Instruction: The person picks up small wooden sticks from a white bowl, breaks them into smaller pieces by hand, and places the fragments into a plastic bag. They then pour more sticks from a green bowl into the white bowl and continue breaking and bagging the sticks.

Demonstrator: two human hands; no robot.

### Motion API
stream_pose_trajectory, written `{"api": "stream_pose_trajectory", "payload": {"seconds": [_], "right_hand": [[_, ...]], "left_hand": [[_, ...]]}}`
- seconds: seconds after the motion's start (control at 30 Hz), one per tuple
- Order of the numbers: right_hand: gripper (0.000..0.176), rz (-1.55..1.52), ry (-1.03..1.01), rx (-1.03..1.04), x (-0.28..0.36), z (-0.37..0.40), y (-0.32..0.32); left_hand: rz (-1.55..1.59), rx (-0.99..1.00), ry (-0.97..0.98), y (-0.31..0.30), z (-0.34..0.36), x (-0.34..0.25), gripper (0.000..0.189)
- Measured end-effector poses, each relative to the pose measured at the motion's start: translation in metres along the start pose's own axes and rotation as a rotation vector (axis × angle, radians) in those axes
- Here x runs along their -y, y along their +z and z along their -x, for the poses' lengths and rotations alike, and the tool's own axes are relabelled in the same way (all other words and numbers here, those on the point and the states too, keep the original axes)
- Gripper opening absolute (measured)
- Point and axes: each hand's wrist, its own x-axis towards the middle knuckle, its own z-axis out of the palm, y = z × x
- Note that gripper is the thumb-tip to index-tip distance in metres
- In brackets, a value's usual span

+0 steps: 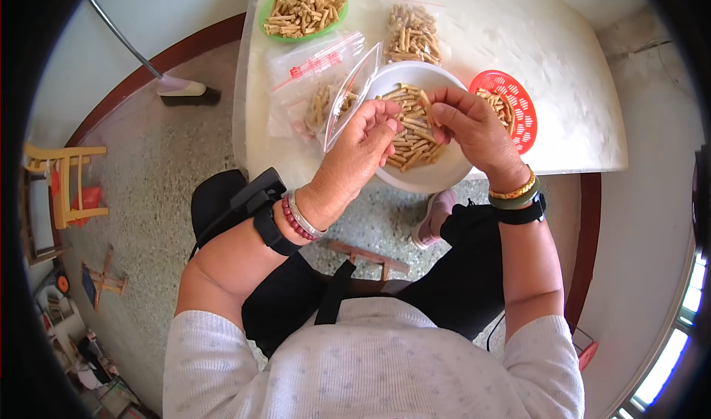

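Note:
My left hand [359, 146] is closed, thumb against curled fingers, over the left side of a white bowl [458, 168]; I cannot tell what is in its fingertips. Just behind it stands a clear zip bag [354, 97] with its mouth apart and tan stick pieces inside. Over the bowl's right side, my right hand [470, 128] pinches a short tan stick [426, 106] between thumb and fingers. Many similar short tan sticks [411, 148] lie in the bowl, partly hidden by both hands.
A red perforated basket [527, 122] with sticks stands right of the bowl on the pale table [533, 34]. Behind are a filled clear bag [411, 34] and a green plate [342, 11] of sticks. Flat zip bags [296, 78] lie left. A broom [181, 89] and yellow chair [67, 182] stand leftward.

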Motion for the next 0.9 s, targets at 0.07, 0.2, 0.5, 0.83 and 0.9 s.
{"api": "stream_pose_trajectory", "payload": {"seconds": [0.07,0.2,0.5,0.83,0.9], "right_hand": [[0.019,-0.22,0.064,0.085,0.004,0.004,0.003],[0.019,-0.321,0.123,0.181,0.003,0.005,0.005],[0.015,-0.332,0.154,0.182,0.003,0.004,0.011],[0.014,-0.125,-0.027,0.112,0.004,0.008,0.002],[0.015,-0.114,-0.121,0.142,0.005,0.011,0.009]], "left_hand": [[-0.013,-0.001,0.024,0.0,0.0,0.0,0.024],[-0.002,0.001,0.104,0.001,-0.002,0.001,0.023],[0.005,0.06,0.096,-0.004,-0.007,0.003,0.012],[0.441,0.146,-0.036,-0.009,-0.008,0.008,0.012],[0.498,0.168,-0.048,-0.011,-0.008,0.01,0.013]]}}
